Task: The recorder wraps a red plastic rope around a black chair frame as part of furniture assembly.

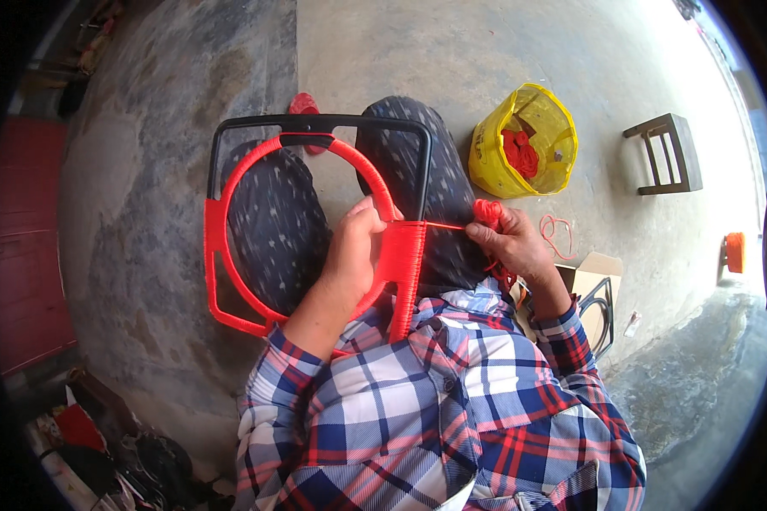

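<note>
A black frame (324, 120) with a round ring inside it rests across my lap, much of it wrapped in red cord (405, 264). Its top bar and upper right side are bare black. My left hand (356, 243) grips the ring and the wrapped right side, fingers partly hidden behind. To the right, my right hand (513, 242) is closed on a small bundle of red cord (487, 212). A strand runs taut from that hand to the top of the wrapping on the frame's right side. More loose cord hangs below my right hand.
A yellow bag (496, 157) holding red cord (520, 155) stands on the floor ahead to the right. Near my right elbow is a cardboard box (601, 266) with black frames. Farther right are a small stool (677, 153) and an orange-red spool (734, 253). Clutter lies lower left.
</note>
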### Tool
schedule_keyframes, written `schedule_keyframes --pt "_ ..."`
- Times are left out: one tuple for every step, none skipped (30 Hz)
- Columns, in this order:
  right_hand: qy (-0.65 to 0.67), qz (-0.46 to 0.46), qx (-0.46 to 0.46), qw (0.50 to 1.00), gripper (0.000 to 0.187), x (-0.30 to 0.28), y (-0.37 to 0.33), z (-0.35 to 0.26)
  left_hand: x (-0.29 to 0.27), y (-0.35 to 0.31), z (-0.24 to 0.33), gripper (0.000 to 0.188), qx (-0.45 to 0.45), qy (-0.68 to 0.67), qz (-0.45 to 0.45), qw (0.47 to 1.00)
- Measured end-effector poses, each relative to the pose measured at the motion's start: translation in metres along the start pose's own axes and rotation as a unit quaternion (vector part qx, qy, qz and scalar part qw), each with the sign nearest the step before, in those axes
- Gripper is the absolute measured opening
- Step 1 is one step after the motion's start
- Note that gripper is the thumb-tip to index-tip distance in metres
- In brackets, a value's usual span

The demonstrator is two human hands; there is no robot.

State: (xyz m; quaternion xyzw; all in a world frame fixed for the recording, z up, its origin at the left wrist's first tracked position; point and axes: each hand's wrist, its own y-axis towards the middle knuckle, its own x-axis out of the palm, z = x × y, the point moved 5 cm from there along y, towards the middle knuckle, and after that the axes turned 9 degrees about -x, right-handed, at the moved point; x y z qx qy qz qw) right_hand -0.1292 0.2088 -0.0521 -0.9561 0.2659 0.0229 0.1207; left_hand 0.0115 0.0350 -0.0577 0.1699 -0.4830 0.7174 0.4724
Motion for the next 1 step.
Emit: schedule_keyframes --pt "-0.002 0.000 0.001 1.000 0.020 -0.0006 -0.0008 -0.0002 -0.0026 0.0029 -0.0001 0.025 -0.006 0.004 -0.007 1.000"
